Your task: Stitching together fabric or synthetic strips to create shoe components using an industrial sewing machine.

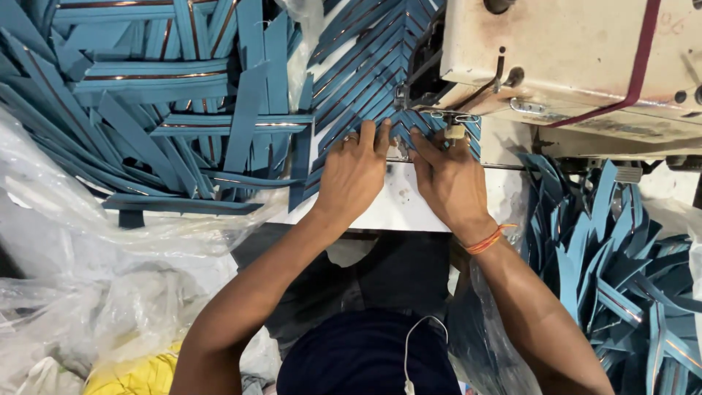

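Note:
My left hand (355,172) and my right hand (450,179) lie side by side on the white sewing table (398,208), fingers pressing down on a stack of blue zipper pieces (365,80) that fans out toward the needle area. The fingertips of both hands hold the nearest blue zipper piece (406,128) flat, just in front of the presser foot (453,121) of a cream sewing machine (578,58). An orange thread band (486,240) circles my right wrist.
A big heap of blue zipper pieces (146,102) fills the upper left. Another pile of blue pieces (621,271) sits in a clear plastic bag at the right. Crumpled clear plastic (88,292) and something yellow (135,377) lie at lower left.

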